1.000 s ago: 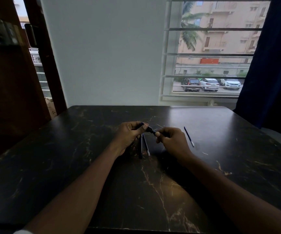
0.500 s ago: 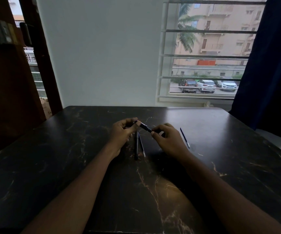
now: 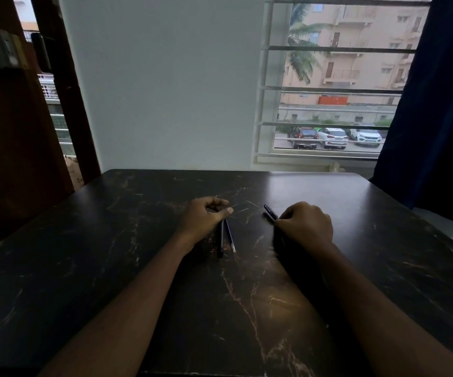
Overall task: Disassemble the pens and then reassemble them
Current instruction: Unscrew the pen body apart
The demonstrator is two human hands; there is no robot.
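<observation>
Two bare hands down on a dark table [image 3: 111, 268] with pale marble-like lines; well apart from each other.

Left hand [image 3: 203, 217] resting on the table top, fingers curled in loosely, thumb [image 3: 224, 212] stretched out to the right; can't tell if anything small sits inside the curl. Just under the thumb, two thin pen pieces lying on the table, close together at the far end and spreading a little toward the near end: a dark pen barrel [image 3: 221, 239] on the left, and a thin refill [image 3: 230, 236] with a pale tip on the right; far ends tucked under the hand, so can't tell if touched or only covered.

Right hand [image 3: 305, 225] closed into a loose fist, back of the hand facing up, fingers wrapped tight around a short dark pen part [image 3: 270, 212]; only the far end poking out past the knuckles, pointing up and to the left, low over the table.

Behind the table: a plain white wall [image 3: 165, 91], a barred window [image 3: 328, 85] with parked cars outside, a dark blue curtain [image 3: 437, 104] on the right.
</observation>
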